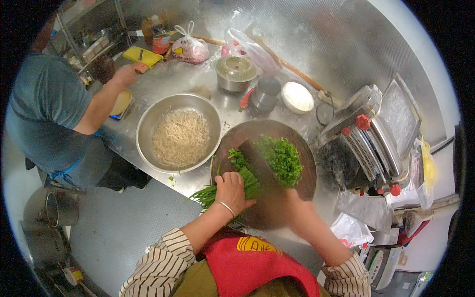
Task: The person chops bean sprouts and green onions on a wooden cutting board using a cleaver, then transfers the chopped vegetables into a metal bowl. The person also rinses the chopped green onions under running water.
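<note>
My left hand, with a bangle at its wrist, presses down on a bundle of long green stalks, likely garlic chives, on a round chopping board. My right hand is closed at the near end of a dark cleaver; both are blurred, and the handle is hidden. The blade lies between the bundle and a heap of chopped greens on the right of the board. A few cut pieces lie left of the blade. Left of the board, a steel bowl holds pale thin shreds.
A co-worker stands at the left, one arm over the steel counter. Behind the board are a lidded pot, a dark container and a white bowl. A roller machine stands at the right.
</note>
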Motion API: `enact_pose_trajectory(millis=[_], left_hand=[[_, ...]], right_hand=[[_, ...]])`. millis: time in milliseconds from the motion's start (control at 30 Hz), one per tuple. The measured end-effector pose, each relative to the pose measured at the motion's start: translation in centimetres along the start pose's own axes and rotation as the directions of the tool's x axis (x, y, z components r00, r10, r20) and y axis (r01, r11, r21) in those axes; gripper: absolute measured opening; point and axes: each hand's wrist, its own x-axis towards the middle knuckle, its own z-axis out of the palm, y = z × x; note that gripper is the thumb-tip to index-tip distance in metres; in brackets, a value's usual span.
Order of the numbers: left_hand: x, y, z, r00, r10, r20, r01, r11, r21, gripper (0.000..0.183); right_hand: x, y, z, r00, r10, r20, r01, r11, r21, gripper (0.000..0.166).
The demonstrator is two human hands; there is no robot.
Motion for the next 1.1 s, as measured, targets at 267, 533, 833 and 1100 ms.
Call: enact_pose_trajectory(millis=[267, 533, 833, 1100], left_hand=[[-0.3, 0.0, 0.3, 0.999, -0.018, 0.038, 0.018, 1.000, -0.006, 0.079], [0.0, 0.8, 1.1, 0.999, -0.043, -0.011, 0.043, 0.999, -0.026, 0.075], [0.2, 1.3, -0.6, 0.991, -0.105, -0.077, 0.101, 0.993, -0.057, 0.105], [-2.0, 0.0, -1.0, 0.998, -0.013, 0.056, 0.009, 0.997, 0.078, 0.084]], right_hand=[[0.4, -0.3, 0.5, 0.984, -0.064, 0.165, 0.075, 0.995, -0.061, 0.028], [2.4, 2.9, 4.2, 1.000, -0.011, 0.002, 0.011, 0.999, -0.051, 0.023], [-1.2, 0.3, -0.9, 1.000, 0.007, -0.027, -0.007, 1.000, -0.004, 0.021], [-0.4, 0.5, -0.1, 0.983, 0.002, 0.183, 0.013, 0.997, -0.081, 0.032]])
